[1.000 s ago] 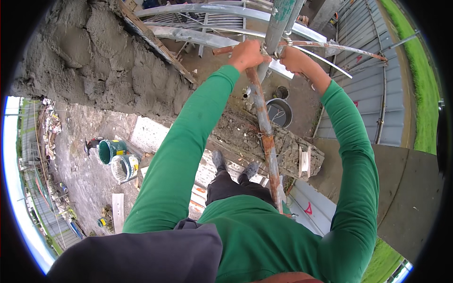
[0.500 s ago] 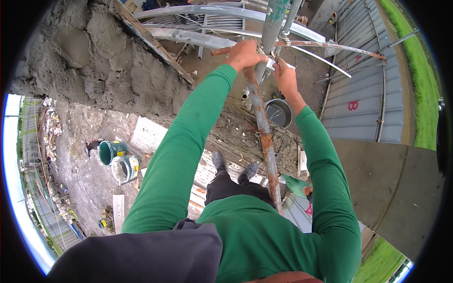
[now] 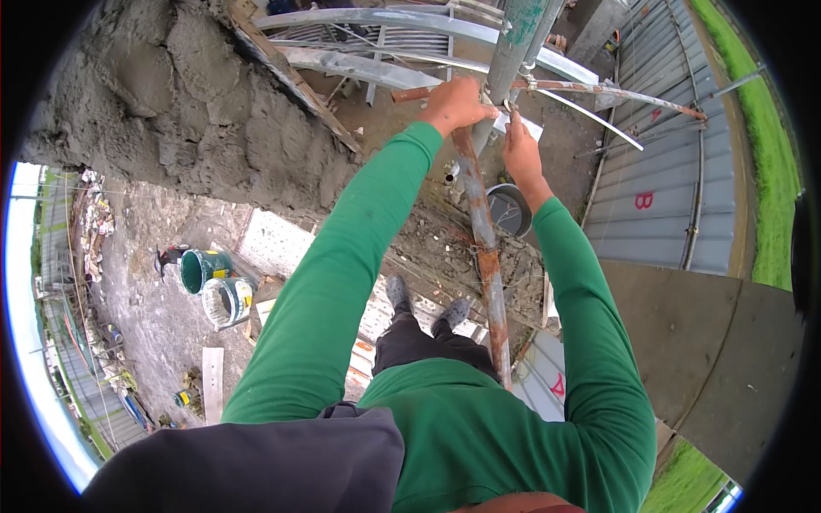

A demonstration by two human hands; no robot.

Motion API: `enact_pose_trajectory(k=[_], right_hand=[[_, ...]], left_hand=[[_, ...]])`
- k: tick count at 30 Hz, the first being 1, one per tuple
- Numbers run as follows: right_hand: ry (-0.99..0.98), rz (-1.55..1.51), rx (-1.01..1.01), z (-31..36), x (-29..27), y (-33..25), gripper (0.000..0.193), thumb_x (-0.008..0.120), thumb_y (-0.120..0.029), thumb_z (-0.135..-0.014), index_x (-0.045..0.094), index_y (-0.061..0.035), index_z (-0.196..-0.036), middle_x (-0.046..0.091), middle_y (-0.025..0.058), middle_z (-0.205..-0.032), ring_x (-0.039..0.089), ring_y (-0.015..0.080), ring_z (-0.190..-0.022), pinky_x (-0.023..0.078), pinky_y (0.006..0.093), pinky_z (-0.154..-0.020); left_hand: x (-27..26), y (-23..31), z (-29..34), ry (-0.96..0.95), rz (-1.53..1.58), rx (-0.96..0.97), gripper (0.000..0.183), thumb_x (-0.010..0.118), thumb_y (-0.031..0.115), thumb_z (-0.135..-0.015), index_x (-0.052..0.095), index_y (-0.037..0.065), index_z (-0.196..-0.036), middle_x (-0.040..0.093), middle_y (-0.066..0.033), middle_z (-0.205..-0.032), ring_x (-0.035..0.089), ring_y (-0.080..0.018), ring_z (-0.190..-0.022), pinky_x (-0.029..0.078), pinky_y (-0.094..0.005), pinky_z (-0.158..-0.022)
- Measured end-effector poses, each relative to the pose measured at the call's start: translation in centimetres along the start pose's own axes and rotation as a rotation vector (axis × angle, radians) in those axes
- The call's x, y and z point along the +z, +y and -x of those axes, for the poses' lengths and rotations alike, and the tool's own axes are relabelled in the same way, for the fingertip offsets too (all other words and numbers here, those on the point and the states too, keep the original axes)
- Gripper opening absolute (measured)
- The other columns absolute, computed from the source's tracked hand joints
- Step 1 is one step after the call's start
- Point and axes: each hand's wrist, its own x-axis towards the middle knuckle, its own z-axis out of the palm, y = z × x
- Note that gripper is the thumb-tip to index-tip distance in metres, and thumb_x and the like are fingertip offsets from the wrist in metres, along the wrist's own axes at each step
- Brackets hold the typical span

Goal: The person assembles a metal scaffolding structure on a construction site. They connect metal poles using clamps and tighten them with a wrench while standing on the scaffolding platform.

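Outdoors, a person (image 3: 479, 436) is reaching both arms to a pole (image 3: 511, 50)

A grey fence (image 3: 650, 158) is standing on the right, and rough mortar (image 3: 171, 103) is covering the surface at upper left. Before the person, the pole is rising, green patches showing near its top. A rusty pipe (image 3: 489, 265) is slanting from beneath the left hand (image 3: 456, 104) down beside the person's legs, while a crossbar (image 3: 573, 86) is passing by the pole. Two buckets (image 3: 199, 272) are sitting at left; a tub (image 3: 525, 224) is resting right of the pipe. The left hand is bending over the pipe's upper end; its hidden underside is keeping me from telling how firmly. The right hand (image 3: 522, 154) is pinching a small metal piece (image 3: 507, 106) just beside the pole.
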Motion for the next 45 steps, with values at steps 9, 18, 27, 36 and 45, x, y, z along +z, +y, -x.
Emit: enact_pose_trajectory(k=[9,18,27,36,45], right_hand=[[-0.672,0.201,0.114,-7.5,-8.9,-5.0,0.034,0.066,-0.003,-0.088,0.063,0.0121,-0.119,0.073,0.0352,-0.098,0.075,0.0522,-0.090,0.062,0.0598,-0.080],[-0.506,0.135,-0.002,-6.3,-9.2,-3.3,0.018,0.060,-0.004,-0.096,0.068,0.0123,-0.093,0.073,0.0275,-0.077,0.075,0.0418,-0.063,0.060,0.0502,-0.056],[-0.594,-0.058,0.231,-7.4,-11.0,-4.8,0.018,0.063,-0.009,-0.096,0.074,0.0043,-0.099,0.072,0.0325,-0.091,0.072,0.0502,-0.083,0.058,0.0563,-0.073],[-0.222,-0.069,-0.009,-4.0,-6.9,1.8,0.020,0.068,-0.014,-0.100,0.071,-0.0002,-0.114,0.071,0.0295,-0.087,0.070,0.0511,-0.085,0.055,0.0550,-0.073],[0.247,-0.226,0.100,-0.5,2.1,-0.3,0.031,0.069,-0.016,-0.103,0.073,-0.0007,-0.130,0.072,0.0240,-0.080,0.073,0.0426,-0.074,0.055,0.0455,-0.066]], left_hand=[[0.0,0.1,-0.3,-0.009,-0.031,-0.029,0.078,0.088,0.056,-0.079,0.073,0.000,-0.130,0.078,-0.0255,-0.118,0.074,-0.0419,-0.114,0.058,-0.0514,-0.099],[1.3,-0.5,-0.4,0.059,-0.006,0.034,0.068,0.088,0.059,-0.078,0.077,0.001,-0.112,0.079,-0.0223,-0.109,0.077,-0.0419,-0.103,0.060,-0.0516,-0.090],[0.3,-0.5,0.0,0.046,0.000,0.022,0.075,0.088,0.056,-0.079,0.073,0.001,-0.128,0.078,-0.0235,-0.113,0.076,-0.0409,-0.108,0.059,-0.0505,-0.094],[0.7,-0.7,-0.2,0.045,0.022,0.024,0.075,0.089,0.055,-0.078,0.073,0.002,-0.129,0.078,-0.0237,-0.114,0.076,-0.0411,-0.108,0.058,-0.0518,-0.095],[0.8,-0.6,0.3,0.100,0.041,0.036,0.063,0.089,0.055,-0.077,0.079,0.007,-0.116,0.079,-0.0214,-0.106,0.076,-0.0420,-0.103,0.059,-0.0523,-0.091]])
